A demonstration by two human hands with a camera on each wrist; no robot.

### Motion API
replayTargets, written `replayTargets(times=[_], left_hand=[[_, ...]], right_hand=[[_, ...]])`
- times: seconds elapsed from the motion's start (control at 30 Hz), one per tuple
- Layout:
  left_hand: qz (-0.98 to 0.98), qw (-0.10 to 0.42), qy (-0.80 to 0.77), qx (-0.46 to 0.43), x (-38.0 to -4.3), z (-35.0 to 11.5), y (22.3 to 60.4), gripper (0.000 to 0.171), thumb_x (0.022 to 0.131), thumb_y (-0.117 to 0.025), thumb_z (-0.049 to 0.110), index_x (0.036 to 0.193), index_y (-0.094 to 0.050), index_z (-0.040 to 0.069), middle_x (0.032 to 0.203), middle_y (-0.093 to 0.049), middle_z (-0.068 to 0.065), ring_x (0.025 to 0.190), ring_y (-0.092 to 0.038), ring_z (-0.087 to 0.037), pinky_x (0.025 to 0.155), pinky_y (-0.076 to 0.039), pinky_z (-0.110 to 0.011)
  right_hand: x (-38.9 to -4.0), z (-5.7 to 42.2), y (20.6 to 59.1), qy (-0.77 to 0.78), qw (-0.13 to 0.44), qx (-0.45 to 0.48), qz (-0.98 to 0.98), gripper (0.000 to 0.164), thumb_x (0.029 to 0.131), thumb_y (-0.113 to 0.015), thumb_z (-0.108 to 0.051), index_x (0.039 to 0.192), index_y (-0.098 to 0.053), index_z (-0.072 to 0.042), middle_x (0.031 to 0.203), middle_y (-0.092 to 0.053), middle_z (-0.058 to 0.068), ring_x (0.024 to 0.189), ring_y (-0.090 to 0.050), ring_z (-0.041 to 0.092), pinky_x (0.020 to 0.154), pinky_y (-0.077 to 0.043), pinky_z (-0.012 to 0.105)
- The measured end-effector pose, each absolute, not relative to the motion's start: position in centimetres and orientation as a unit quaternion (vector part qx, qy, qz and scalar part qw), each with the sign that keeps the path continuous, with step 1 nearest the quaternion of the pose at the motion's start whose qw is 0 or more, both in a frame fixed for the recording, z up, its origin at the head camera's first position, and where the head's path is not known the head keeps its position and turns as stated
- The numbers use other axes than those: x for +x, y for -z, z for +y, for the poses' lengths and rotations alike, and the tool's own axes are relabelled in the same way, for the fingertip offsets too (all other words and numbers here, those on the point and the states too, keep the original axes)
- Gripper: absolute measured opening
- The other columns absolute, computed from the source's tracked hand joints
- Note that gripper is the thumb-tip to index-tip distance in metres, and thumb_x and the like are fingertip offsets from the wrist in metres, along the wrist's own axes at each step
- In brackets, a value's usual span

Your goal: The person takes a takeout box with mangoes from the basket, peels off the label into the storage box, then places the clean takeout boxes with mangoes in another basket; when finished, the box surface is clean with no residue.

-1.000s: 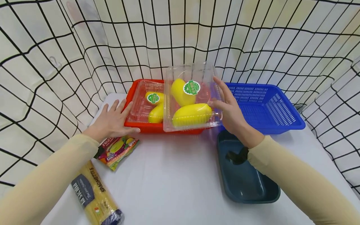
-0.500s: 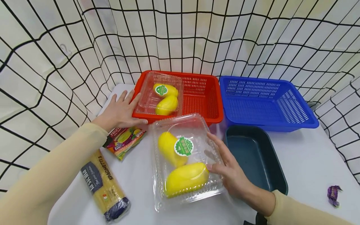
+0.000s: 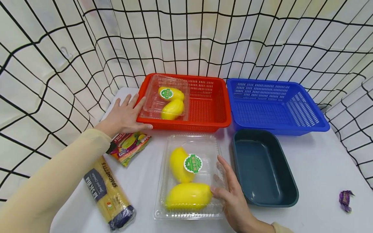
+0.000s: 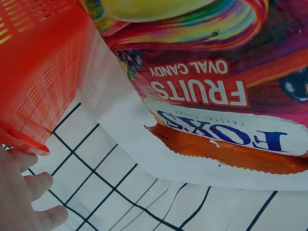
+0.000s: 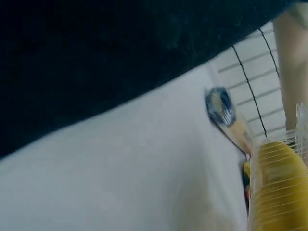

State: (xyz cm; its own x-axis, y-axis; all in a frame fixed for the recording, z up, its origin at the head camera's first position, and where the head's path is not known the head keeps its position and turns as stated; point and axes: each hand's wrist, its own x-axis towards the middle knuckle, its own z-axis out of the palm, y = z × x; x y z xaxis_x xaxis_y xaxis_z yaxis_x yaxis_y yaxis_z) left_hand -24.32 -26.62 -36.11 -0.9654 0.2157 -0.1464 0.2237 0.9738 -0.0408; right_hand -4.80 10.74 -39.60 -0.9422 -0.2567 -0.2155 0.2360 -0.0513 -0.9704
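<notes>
One purple sweet (image 3: 345, 201), head view only, right hand (image 3: 234, 202) holding box (image 3: 204, 176)

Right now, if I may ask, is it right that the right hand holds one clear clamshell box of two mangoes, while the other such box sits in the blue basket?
Not quite: the head view shows the other clamshell box in the red basket, not the blue basket. The rest is right: the right hand holds one clear clamshell box of two mangoes.
</notes>
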Motion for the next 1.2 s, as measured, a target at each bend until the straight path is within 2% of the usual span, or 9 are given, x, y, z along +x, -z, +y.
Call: replayTargets(times=[0.13,0.2,0.33,0.5,0.73,1.2], left_hand=[[0.991,0.072,0.028,0.109,-24.2,-26.7,36.1,0.114,0.088,-0.055,0.074,0.165,-0.005,0.006,0.169,-0.007,-0.029,0.153,-0.009,-0.055,0.120,-0.012,-0.075],[0.991,0.073,0.028,0.110,-24.1,-26.7,36.2,0.114,0.088,-0.055,0.074,0.165,-0.005,0.006,0.169,-0.007,-0.028,0.153,-0.009,-0.055,0.120,-0.012,-0.075],[0.991,0.075,0.025,0.110,-24.0,-26.7,36.2,0.114,0.088,-0.054,0.075,0.165,-0.004,0.006,0.169,-0.006,-0.029,0.153,-0.008,-0.056,0.120,-0.011,-0.076],[0.991,0.073,0.024,0.110,-24.0,-26.7,36.2,0.114,0.087,-0.055,0.074,0.165,-0.005,0.006,0.169,-0.007,-0.029,0.153,-0.008,-0.056,0.120,-0.011,-0.076],[0.991,0.073,0.025,0.109,-23.9,-26.7,36.1,0.115,0.087,-0.055,0.075,0.165,-0.006,0.006,0.169,-0.008,-0.029,0.152,-0.009,-0.056,0.120,-0.011,-0.076],[0.991,0.070,0.025,0.111,-24.2,-26.5,35.9,0.114,0.087,-0.056,0.073,0.165,-0.006,0.006,0.169,-0.009,-0.029,0.153,-0.009,-0.056,0.120,-0.012,-0.076]], right_hand=[[-5.1,10.0,40.6,0.740,0.137,-0.003,0.658,0.087,0.086,-0.059,-0.008,0.162,-0.023,-0.029,0.173,-0.003,0.005,0.156,-0.005,0.043,0.118,-0.012,0.078],[-5.3,9.9,41.3,0.747,0.115,-0.016,0.655,0.086,0.085,-0.060,-0.006,0.162,-0.025,-0.026,0.173,-0.007,0.004,0.156,-0.001,0.038,0.120,-0.004,0.076],[-5.5,9.8,42.6,0.743,0.086,-0.045,0.663,0.085,0.084,-0.062,-0.006,0.160,-0.029,-0.023,0.171,-0.014,0.005,0.155,-0.004,0.036,0.119,0.003,0.075],[-6.0,10.1,43.9,0.724,0.060,-0.060,0.685,0.083,0.082,-0.062,-0.006,0.159,-0.033,-0.022,0.170,-0.021,0.007,0.153,-0.012,0.035,0.120,0.002,0.073],[-6.6,10.4,44.7,0.703,0.038,-0.073,0.706,0.081,0.085,-0.061,-0.006,0.160,-0.032,-0.021,0.170,-0.023,0.010,0.155,-0.014,0.035,0.121,0.000,0.072],[-6.6,11.0,44.5,0.686,0.045,-0.086,0.721,0.079,0.090,-0.059,-0.009,0.162,-0.027,-0.022,0.171,-0.018,0.010,0.157,-0.006,0.035,0.118,0.005,0.076]])
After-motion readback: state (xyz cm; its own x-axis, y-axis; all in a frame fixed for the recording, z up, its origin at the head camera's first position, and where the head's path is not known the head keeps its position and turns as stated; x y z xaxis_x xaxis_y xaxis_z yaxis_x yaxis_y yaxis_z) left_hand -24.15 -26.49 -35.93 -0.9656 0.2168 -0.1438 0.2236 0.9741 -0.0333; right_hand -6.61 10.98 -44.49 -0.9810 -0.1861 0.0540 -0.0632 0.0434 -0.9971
